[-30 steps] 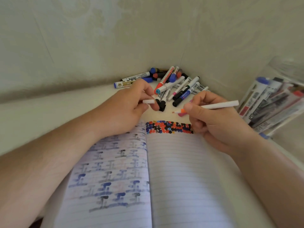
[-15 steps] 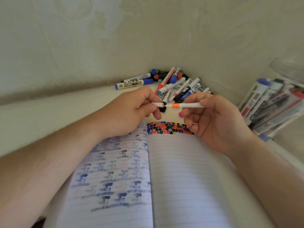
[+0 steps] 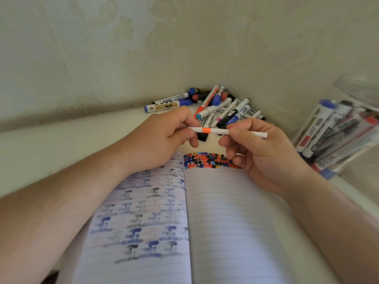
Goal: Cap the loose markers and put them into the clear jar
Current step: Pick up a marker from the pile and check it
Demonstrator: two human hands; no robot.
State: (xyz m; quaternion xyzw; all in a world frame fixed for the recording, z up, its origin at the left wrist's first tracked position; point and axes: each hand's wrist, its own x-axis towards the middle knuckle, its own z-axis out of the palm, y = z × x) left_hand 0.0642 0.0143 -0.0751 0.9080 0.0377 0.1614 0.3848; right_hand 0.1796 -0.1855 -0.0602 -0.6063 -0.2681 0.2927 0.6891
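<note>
Slim white marker [image 3: 227, 132] with orange band: a second ago cap and barrel were apart, white cap pinched in the left hand, barrel with bare orange tip in the right. Half a second ago the cap was meeting the tip. Now cap and barrel read as one unbroken stick, no tip showing. Judgement: capping done or at its last push; next comes the drop into the jar.

Marker lies level in the air, above the far edge of the open notebook [image 3: 229, 222] and just in front of the marker pile. Thin, white, smooth; one orange ring near the cap end; plain butt end pokes out past the right hand.

Left hand [image 3: 164, 138]: thumb and fingertips pinch the cap end, other fingers curled. Right hand [image 3: 264, 152]: thumb and forefinger pinch the barrel past the orange ring, remaining fingers curled beneath.

Loose markers [image 3: 217, 107]: heap in the desk corner against the wall, blue, red, black and pink caps mixed. Whether any are uncapped, cannot tell. Many left, so the task is well short of finished.

Clear jar [image 3: 356, 93]: at the right edge, near the right hand, tilted, already holding a bundle of markers. Its mouth is blurred.

Notebook: dotted colour patch at the top of the right page, blue-grey marks across the left.
</note>
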